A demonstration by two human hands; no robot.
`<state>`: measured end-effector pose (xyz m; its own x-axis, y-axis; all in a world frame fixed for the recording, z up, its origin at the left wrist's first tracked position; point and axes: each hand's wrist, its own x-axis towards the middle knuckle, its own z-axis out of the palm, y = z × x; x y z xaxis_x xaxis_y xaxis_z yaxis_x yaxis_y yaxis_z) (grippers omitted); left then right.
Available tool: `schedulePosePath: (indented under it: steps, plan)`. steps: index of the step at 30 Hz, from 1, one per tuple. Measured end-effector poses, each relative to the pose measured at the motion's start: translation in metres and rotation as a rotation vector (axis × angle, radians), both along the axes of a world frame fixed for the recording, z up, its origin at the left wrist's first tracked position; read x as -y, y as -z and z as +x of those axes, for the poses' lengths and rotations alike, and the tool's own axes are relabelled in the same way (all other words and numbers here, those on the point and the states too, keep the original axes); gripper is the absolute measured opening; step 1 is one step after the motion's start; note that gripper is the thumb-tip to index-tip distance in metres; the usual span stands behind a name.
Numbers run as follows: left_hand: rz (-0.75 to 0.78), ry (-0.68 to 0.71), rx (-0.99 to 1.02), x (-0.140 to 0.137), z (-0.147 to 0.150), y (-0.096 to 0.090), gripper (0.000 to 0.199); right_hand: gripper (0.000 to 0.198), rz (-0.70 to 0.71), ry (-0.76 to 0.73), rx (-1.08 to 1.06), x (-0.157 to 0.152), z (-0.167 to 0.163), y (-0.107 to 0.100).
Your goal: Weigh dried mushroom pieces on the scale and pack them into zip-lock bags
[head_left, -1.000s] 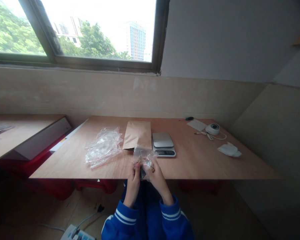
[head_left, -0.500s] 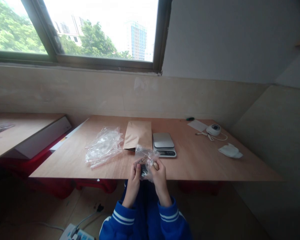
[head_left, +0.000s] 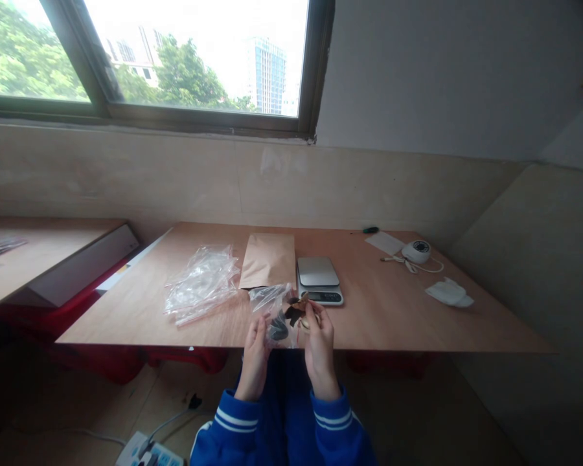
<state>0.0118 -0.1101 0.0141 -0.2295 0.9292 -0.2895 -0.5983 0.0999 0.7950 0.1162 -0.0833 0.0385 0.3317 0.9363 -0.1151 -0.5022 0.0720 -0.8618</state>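
Observation:
My left hand (head_left: 256,349) is closed on the edge of a clear plastic bag (head_left: 271,299) at the table's front edge. A dark lump (head_left: 278,329) shows through the bag's film. In my right hand (head_left: 319,343) are brown, dried-looking pieces (head_left: 297,310), dark on one side, with something pale under the fingers; their kind is not clear. These pieces stand just right of the bag, outside it as far as I can see. Behind the hands lie a flat brown paper pouch (head_left: 268,260) and a white kitchen scale (head_left: 319,272) with a bare metal plate.
Several clear plastic bags (head_left: 201,285) lie in a pile on the left of the table (head_left: 393,323). To the right are a white dome camera (head_left: 416,251) with its cable, a crumpled white wrapper (head_left: 449,293) and a green-handled screwdriver (head_left: 370,230). A power strip (head_left: 148,451) is on the floor.
My right hand has come away to the right with brown pieces now showing in its fingers. The left hand has shifted slightly left, still on the bag, which has spread open.

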Motion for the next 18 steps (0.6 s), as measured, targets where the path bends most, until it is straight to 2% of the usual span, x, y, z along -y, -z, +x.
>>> schedulePosePath:
  steps: [4,6,8,10,13,16,18]
  plan:
    - [0.045,-0.099,-0.057,-0.01,-0.018,-0.006,0.045,0.032,0.027,-0.004,-0.11,0.0,0.007,-0.004]
    - [0.055,-0.153,-0.144,-0.024,-0.04,-0.013,0.047,0.032,0.027,-0.003,-0.13,0.0,0.011,-0.004]
    - [0.054,-0.263,-0.277,-0.042,-0.07,-0.022,0.044,0.031,0.028,-0.008,-0.142,0.0,0.014,-0.004]
    - [0.004,-0.365,-0.484,-0.062,-0.104,-0.032,0.038,0.03,0.03,-0.016,-0.155,0.0,0.017,-0.003]
    - [-0.247,-0.39,-1.015,-0.082,-0.141,-0.043,0.041,0.03,0.025,-0.003,-0.159,-0.001,0.019,-0.004]
    - [-0.346,-0.51,-1.248,-0.085,-0.149,-0.046,0.059,0.031,0.01,0.011,-0.16,-0.002,0.022,-0.003]
    - [-0.249,-0.604,-1.439,-0.081,-0.139,-0.043,0.068,0.032,-0.001,0.015,-0.158,-0.003,0.023,-0.003]
